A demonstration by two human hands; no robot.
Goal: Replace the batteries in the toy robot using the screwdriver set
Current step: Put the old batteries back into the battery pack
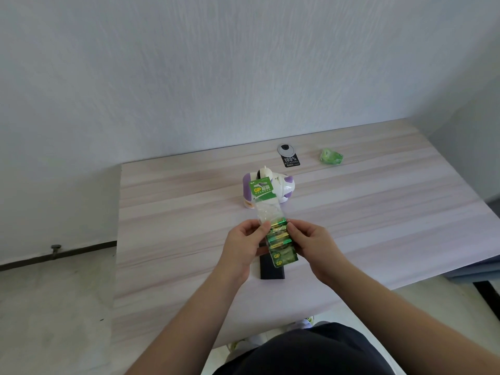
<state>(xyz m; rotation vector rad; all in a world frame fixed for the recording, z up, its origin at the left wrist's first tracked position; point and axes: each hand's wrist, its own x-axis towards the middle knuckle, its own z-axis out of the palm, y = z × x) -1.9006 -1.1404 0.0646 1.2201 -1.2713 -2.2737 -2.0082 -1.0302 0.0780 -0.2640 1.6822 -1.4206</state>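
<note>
A green battery pack (278, 239) in clear wrap with a green card header hangs above the table's middle. My left hand (244, 242) pinches its left edge and my right hand (311, 243) pinches its right edge, both near the top batteries. The white and purple toy robot (282, 185) lies on the table just beyond the pack, partly hidden by the card. A black flat case (272, 269), likely the screwdriver set, lies on the table under my hands, mostly covered by them and the pack.
On the pale wood table (378, 212), a crumpled green wrapper (330, 156) lies at the far right. A black label (290, 160) and a round grey grommet (285, 149) sit near the far edge. The wall stands behind; floor lies to the left.
</note>
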